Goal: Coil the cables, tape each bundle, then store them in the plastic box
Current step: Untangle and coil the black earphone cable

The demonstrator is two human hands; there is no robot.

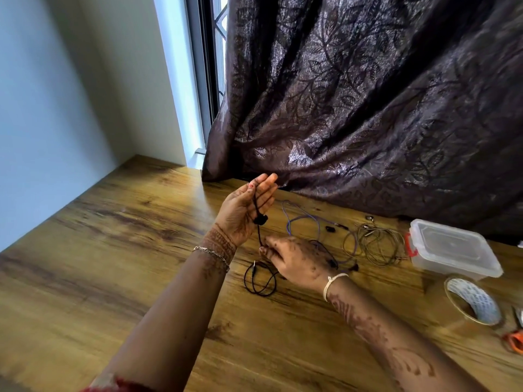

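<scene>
Black cable (259, 230): it hangs from your raised left hand down to the table, where its loose end lies in a loop in front of your right hand, near the middle of the wooden table (113, 250).
Left hand (246, 210): palm up, fingers spread wide and almost straight; the cable only lies across the palm, with a small black lump on it at the heel of the hand. Nothing clamps it.
Right hand (297, 264): low over the table, fingertips pinched narrow on the cable just under the left hand.
Step, as I judge it: you are starting the first coil; nothing looks taped or boxed yet.
Risk: with the left palm that flat, a tug from your right hand could slide the cable off, and any turns would fall apart.
Risk: the loop on the table could knot as you draw it up.
Purple cable (300, 222): lies loose just behind your right hand, close enough to get caught up in the black one.
Thin grey cable (376, 244): roughly looped, between the purple one and the box.
Plastic box (452, 250): at the right, lid on, so it must be opened before storing.
Tape roll (472, 301): in front of the box, within reach.
Scissors (513, 339): orange handles at the right edge, partly out of view.
</scene>
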